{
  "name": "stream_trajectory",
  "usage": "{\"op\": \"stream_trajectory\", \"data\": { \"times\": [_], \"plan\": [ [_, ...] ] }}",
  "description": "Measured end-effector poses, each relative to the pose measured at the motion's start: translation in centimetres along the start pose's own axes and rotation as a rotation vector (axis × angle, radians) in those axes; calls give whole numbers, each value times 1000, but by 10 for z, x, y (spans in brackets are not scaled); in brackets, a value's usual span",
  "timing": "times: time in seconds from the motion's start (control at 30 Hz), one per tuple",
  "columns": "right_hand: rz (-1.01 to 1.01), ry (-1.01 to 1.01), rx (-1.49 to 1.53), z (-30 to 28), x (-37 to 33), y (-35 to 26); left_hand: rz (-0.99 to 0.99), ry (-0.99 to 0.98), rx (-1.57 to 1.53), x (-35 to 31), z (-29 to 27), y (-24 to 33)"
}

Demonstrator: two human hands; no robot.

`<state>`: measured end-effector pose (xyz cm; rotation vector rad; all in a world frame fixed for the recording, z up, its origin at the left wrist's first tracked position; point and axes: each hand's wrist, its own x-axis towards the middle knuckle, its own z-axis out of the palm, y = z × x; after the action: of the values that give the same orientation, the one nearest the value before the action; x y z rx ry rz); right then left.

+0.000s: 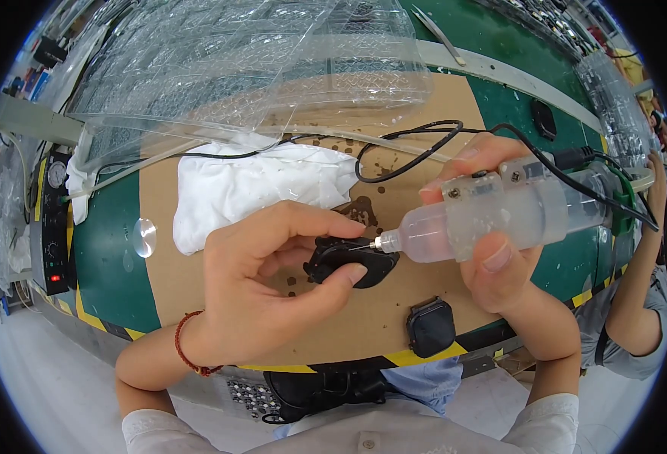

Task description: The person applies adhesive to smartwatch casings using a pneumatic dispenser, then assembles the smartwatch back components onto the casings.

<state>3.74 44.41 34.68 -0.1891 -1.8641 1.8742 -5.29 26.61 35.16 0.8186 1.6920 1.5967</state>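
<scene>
My left hand pinches a small black rounded-square casing between thumb and fingers, tilted above the cardboard. Wrapped in my right hand is a dispensing syringe with a clear barrel, pinkish liquid and a translucent clamp around it. The syringe lies nearly level, and its thin needle reaches the upper edge of the casing; whether the tip touches cannot be made out. A second black casing rests on the cardboard near the front edge, below my right hand.
Brown cardboard with dark wet spots covers the green table. A white cloth lies beyond my left hand. Clear plastic trays are piled behind. A dispenser box with a gauge stands left. Tweezers and a black casing lie farther back. A black cable loops across.
</scene>
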Motion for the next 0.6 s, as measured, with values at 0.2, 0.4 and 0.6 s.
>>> {"op": "stream_trajectory", "data": {
  "times": [0.2,0.4,0.6],
  "plan": [
    [-22,9,-11,2,-1,0,39,11,64,-1,0,3],
    [-66,51,-28,2,-3,7,81,107,-64,2,2,-4],
    [-84,61,-42,2,-3,7,102,94,-35,2,1,-4]
  ]
}}
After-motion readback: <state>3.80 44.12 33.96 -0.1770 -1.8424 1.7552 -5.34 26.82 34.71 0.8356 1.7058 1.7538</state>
